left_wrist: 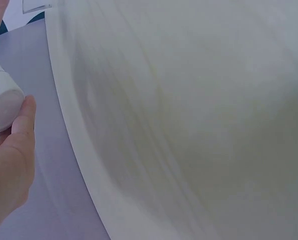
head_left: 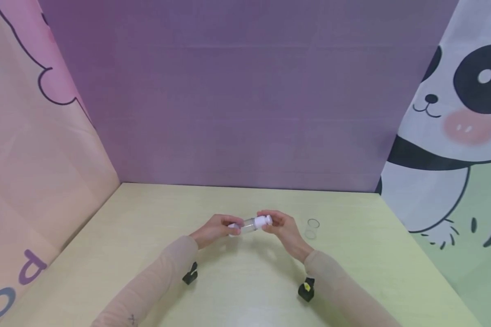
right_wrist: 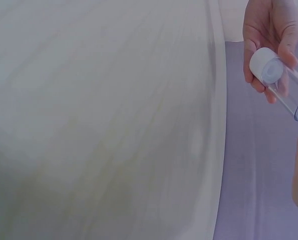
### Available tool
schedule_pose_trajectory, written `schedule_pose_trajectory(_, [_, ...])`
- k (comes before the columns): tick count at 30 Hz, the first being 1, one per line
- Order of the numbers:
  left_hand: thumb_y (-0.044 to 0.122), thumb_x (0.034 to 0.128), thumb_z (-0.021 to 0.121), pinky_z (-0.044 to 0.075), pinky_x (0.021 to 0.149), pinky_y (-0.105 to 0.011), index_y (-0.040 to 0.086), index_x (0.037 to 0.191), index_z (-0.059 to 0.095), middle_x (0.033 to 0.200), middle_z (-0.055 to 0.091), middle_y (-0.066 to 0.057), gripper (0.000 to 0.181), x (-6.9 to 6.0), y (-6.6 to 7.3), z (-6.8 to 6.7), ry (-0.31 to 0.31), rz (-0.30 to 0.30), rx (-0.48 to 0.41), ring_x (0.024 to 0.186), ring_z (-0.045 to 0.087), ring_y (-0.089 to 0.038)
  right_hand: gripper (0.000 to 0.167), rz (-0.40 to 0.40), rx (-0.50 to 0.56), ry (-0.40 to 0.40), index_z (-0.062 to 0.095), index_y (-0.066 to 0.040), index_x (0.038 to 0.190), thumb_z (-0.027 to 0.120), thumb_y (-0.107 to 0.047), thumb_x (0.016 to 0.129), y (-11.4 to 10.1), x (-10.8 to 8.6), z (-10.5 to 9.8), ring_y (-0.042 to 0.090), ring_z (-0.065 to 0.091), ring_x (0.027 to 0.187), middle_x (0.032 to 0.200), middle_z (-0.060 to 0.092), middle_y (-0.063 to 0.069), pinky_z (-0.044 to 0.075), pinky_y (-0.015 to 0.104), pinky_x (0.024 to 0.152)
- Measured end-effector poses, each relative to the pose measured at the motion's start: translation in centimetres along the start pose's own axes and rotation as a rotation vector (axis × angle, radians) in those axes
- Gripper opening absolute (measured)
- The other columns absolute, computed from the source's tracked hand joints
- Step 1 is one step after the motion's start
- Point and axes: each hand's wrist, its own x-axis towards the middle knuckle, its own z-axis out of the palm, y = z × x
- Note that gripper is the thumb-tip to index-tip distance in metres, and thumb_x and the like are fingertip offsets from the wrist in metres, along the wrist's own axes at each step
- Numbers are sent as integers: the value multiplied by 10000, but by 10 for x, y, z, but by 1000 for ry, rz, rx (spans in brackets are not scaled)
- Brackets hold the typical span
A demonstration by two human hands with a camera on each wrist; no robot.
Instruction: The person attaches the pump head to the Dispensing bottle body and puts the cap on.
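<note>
Above the table, a clear pump bottle (head_left: 248, 225) with white ends is held lying on a slant between both hands. My left hand (head_left: 218, 230) grips its white base (left_wrist: 4, 102), thumb and fingers on either side. The white pump top (head_left: 263, 221) is pinched in the fingers of my right hand (head_left: 285, 230). In the right wrist view the see-through body (right_wrist: 295, 86) shows between the hands, while the pump end is mostly cut off by the frame's edge. A clear cap (head_left: 312, 228) stands on the table to the right of my right hand.
The pale wooden table (head_left: 245, 286) ends at a purple backdrop (head_left: 245, 100). Printed cloth panels flank it, a panda (head_left: 445, 113) on the right one. A small black device (head_left: 190, 274) sits at the left wrist, another black device (head_left: 306, 290) at the right.
</note>
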Motion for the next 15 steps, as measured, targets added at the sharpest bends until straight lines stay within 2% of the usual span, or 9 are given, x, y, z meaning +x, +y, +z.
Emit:
schedule_pose_trajectory(9, [230,822,682,430,892,-389,141,1153,635,1254,554,-66,346,0,1,-1,-6,0,-5,1055,522,-200,385,-2,16,42,572,-17,1189,641,4,810,-1,1,2,172,571,1094,1218,599,122,462,315,910])
schedule_pose_trajectory(15, [211,824,678,416,917,-414,136,1149,635,1247,558,-59,336,1,2,-2,0,-3,-13,1055,525,-195,371,2,-15,79,591,-33,1166,677,-81,809,0,2,4,170,599,1043,1174,625,110,469,316,899])
